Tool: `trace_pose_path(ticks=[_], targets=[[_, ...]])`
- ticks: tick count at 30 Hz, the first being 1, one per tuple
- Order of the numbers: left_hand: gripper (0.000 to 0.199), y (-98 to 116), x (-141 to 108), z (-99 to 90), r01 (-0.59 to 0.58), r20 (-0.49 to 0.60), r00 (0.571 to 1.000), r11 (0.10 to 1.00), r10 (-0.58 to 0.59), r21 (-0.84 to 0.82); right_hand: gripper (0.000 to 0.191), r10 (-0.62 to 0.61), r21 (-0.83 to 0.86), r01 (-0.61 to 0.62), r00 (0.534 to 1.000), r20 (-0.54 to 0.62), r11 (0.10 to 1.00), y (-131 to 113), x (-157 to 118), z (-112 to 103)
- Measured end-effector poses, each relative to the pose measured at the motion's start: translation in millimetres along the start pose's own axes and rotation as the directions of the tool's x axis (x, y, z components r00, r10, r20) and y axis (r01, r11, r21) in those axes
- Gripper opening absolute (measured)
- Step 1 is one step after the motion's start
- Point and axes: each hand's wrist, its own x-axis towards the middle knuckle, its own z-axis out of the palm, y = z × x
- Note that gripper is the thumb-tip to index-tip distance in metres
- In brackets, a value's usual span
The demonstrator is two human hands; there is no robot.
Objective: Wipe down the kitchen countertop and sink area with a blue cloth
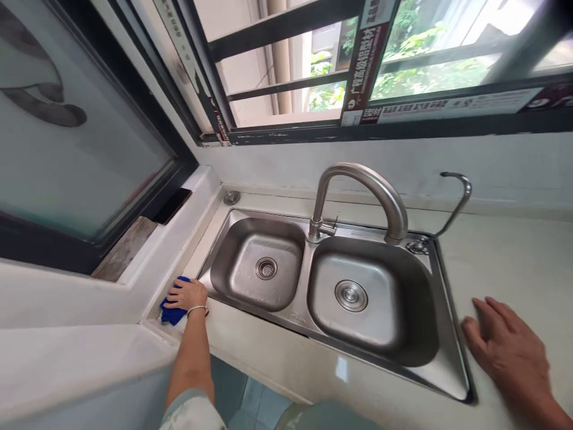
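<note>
My left hand (188,295) presses a blue cloth (171,313) against the countertop, in the corner left of the sink. Its fingers lie over the cloth, and a bracelet circles the wrist. On the other side, my right hand (508,343) is at the counter beside the sink's right edge, thumb apart from loosely bent fingers, holding nothing. Between the hands lies a double-bowl steel sink (308,280). A curved faucet (358,170) stands behind its divider, with the spout over the right bowl.
A thin bent metal spout (463,197) rises at the sink's back right corner. A round metal drain cover (231,197) sits at the back left. The pale countertop (268,343) runs along the front. A dark phone-like slab (172,206) lies on the left ledge, below a window frame.
</note>
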Motion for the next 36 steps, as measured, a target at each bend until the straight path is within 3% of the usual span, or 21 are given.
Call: trace_pose_path(ticks=[4, 8, 12, 15, 17, 21, 25, 29, 32, 36], targets=[[0.057, 0, -1, -8.2, -0.052, 0.024, 0.998, 0.998, 0.052, -0.019, 0.058, 0.029, 0.049, -0.028, 1.000, -0.001, 0.998, -3, 4, 1], [0.058, -3, -15, -25.3, -0.196, 0.032, 0.980, 0.980, 0.197, -0.046, 0.053, 0.053, 0.010, -0.053, 0.999, 0.011, 0.999, -2, 5, 3], [0.057, -3, -53, -42.0, -0.370, 0.019, 0.928, 0.926, 0.372, -0.076, 0.050, 0.056, -0.018, -0.056, 0.998, 0.015, 0.998, -4, 6, 1], [0.054, -3, -98, -56.6, -0.516, 0.030, 0.852, 0.849, 0.522, -0.118, 0.048, 0.054, -0.032, -0.053, 0.998, 0.013, 0.998, -6, 7, -2], [0.054, -5, -131, -68.7, -0.640, 0.048, 0.751, 0.745, 0.658, -0.188, 0.048, 0.059, -0.034, -0.058, 0.998, 0.009, 0.998, -6, 8, -2], [0.056, -9, -195, -95.1, -0.791, 0.070, 0.494, 0.481, 0.867, -0.378, 0.046, 0.055, -0.011, -0.055, 0.998, -0.008, 0.998, -7, 9, -2], [0.055, 0, -240, -117.6, -0.824, 0.053, 0.230, 0.223, 0.972, -0.521, 0.046, 0.061, 0.024, -0.060, 0.997, -0.046, 0.998, -7, 10, -2], [0.056, 17, -264, -134.0, -0.794, 0.022, -0.027, -0.008, 0.999, -0.608, 0.047, 0.063, 0.046, -0.060, 0.996, -0.065, 0.997, -6, 9, -2], [0.058, 29, -282, -143.8, -0.754, -0.012, -0.142, -0.116, 0.990, -0.647, 0.047, 0.062, 0.050, -0.059, 0.996, -0.056, 0.997, -5, 9, 0], [0.061, 48, -320, -156.2, -0.699, -0.058, -0.240, -0.214, 0.969, -0.682, 0.046, 0.063, 0.058, -0.059, 0.996, -0.068, 0.997, -4, 9, 3]])
